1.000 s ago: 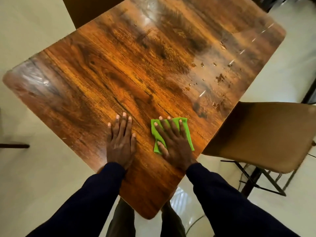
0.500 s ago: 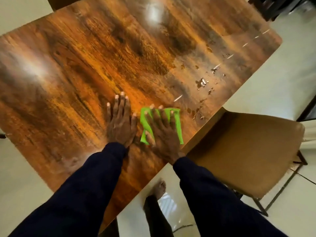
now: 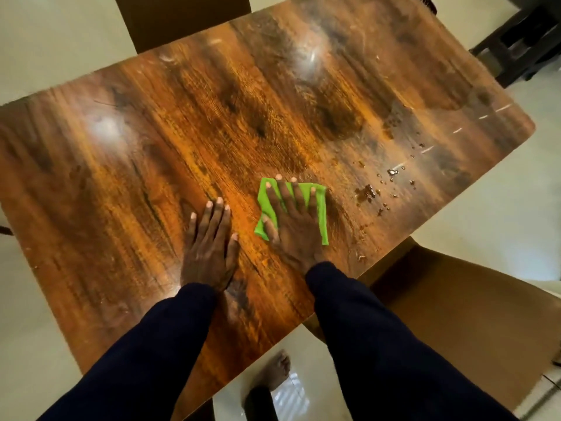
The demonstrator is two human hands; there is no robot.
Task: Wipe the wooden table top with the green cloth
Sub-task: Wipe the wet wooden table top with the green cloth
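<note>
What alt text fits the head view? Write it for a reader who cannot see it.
A person's right hand presses a green cloth flat on a wooden table top, with the left hand flat on the bare wood beside it. Droplets and crumbs lie to the right of the cloth, near a tan chair at the table's edge.

Glossy wood-grain table top [image 3: 212, 132] (glare patches); matt green cloth [image 3: 321, 208].

No text, label, brand, number or sign can be read anywhere in view, neither on the wooden table top [image 3: 212, 132], the green cloth [image 3: 321, 217] nor the chair [image 3: 455, 329].
</note>
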